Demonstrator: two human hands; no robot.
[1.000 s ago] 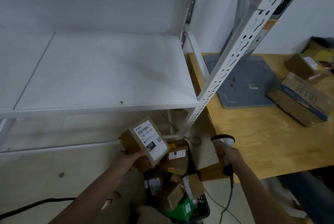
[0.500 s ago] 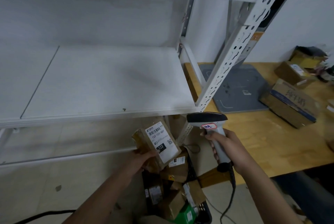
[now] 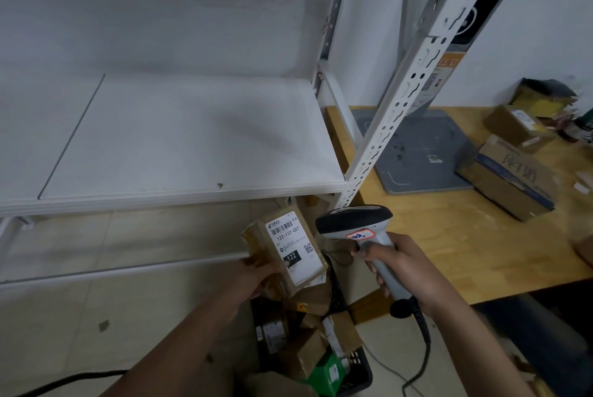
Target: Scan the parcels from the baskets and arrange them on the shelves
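I'm gripping the parcel (image 3: 284,249) in my left hand (image 3: 253,274) above the basket (image 3: 362,374), right hand (image 3: 404,265) clenching the scanner (image 3: 359,226) just beside it.

Upper left to centre of the frame: a white shelf board (image 3: 179,140) fixed to a perforated white upright (image 3: 404,101), with a small dark speck (image 3: 219,185) near its front edge. At right, a wooden worktop (image 3: 449,236) carrying a flat grey base plate (image 3: 417,153) at its left end, a long cardboard box with a blue band (image 3: 510,185) just beside the plate, a smaller brown box (image 3: 516,125) behind that, and yellow packets (image 3: 542,104) towards the far corner. Along the bottom, a pale tiled floor (image 3: 96,316) with a black basket (image 3: 359,367) of parcels (image 3: 271,334) at lower centre and a black cable (image 3: 64,379) at lower left.
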